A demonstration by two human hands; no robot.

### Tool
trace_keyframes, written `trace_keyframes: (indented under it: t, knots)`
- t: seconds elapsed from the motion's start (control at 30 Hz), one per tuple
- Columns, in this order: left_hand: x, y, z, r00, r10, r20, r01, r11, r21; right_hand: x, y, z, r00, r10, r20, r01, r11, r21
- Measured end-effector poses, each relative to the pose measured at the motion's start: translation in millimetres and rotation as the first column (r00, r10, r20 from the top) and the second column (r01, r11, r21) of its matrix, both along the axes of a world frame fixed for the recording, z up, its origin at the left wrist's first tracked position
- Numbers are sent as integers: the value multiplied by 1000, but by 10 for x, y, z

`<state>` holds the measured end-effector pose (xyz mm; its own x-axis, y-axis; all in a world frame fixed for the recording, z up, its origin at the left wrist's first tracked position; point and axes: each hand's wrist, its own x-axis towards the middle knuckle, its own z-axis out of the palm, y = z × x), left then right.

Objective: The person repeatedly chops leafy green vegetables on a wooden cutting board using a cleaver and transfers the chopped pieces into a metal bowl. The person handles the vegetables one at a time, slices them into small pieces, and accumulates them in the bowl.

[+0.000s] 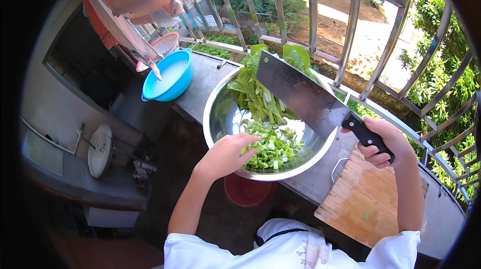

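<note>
My right hand [379, 141] is wrapped round the black handle of a cleaver [303, 97]. Its broad blade tilts up to the left above a large stainless steel bowl [219, 111]. Inside the bowl, chopped green leaves [275, 146] are heaped at the near side, and longer whole lettuce leaves [250, 86] lean against the far side. My left hand [226, 155] reaches over the bowl's near left rim, thumb and fingers apart, the fingertips at the edge of the chopped leaves. Part of the lettuce is hidden behind the blade.
A wooden cutting board [368, 196] with a few green scraps lies on the ledge at the right. A blue basin [183, 76] holding cloudy liquid stands at the left, cloth hanging near it. Metal railings [280, 6] line the far side. A red bucket [248, 191] sits below the bowl.
</note>
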<state>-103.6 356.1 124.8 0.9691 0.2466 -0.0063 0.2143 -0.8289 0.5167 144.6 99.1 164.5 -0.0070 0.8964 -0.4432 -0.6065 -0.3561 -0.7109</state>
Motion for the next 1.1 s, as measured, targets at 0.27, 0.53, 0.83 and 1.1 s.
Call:
trace_keyframes:
  t: [0.27, 0.53, 0.83, 1.1]
  knots:
    - [629, 918, -419, 940, -340, 5, 220, 619, 754, -124, -1189, 118, 825, -549, 131, 556, 831, -19]
    - [1496, 885, -292, 803, -484, -346, 539, 345, 768, -519, -1933, 17, 603, -793, 86, 798, 595, -98]
    - [1765, 913, -254, 746, -493, -447, 557, 96, 825, -826, -2221, -126, 525, -849, 61, 851, 524, -33]
    - [1783, 952, -133, 743, -437, -507, 636, 226, 737, -854, -2419, -315, 602, -792, 97, 795, 607, 22]
